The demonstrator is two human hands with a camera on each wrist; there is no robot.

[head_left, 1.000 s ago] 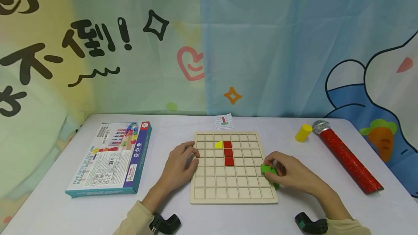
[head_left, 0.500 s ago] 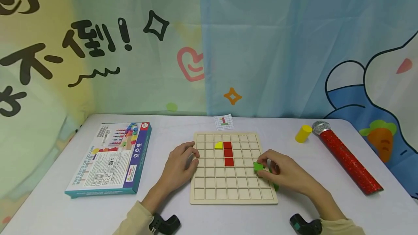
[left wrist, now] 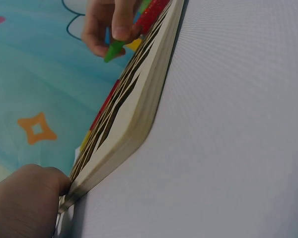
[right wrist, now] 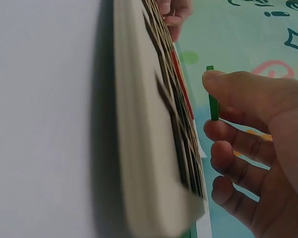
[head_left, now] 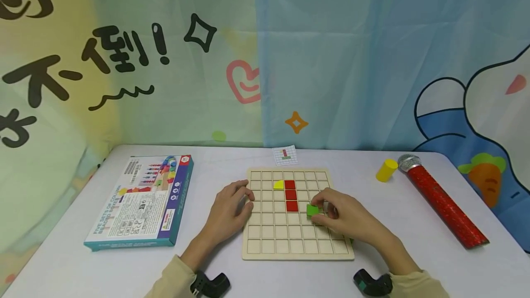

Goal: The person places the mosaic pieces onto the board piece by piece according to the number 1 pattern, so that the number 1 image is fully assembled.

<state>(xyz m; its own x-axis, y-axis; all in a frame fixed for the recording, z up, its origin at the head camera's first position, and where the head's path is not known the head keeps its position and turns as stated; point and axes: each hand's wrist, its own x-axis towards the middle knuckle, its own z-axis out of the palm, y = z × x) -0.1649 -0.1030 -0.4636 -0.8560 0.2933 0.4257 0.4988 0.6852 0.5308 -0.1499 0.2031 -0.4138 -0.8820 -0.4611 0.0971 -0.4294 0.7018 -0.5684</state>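
My right hand pinches a thin green square tile between thumb and fingers, above the right half of a wooden grid board. In the right wrist view the tile is held edge-on, apart from the board; the other fingers are bent and hold nothing. My left hand rests against the board's left edge, thumb and fingers touching it with a relaxed bend. Three red squares stand in a column on the board, with a yellow quarter-round-looking piece beside the top one.
A small printed pattern card lies behind the board. To the left is a flat toy box. At the right are a yellow cylinder and a red glittery microphone. Another green piece shows partly at the board's right edge.
My right hand has moved left with the green tile, from the board's right edge to over its grid. The left hand has stayed at the left edge.
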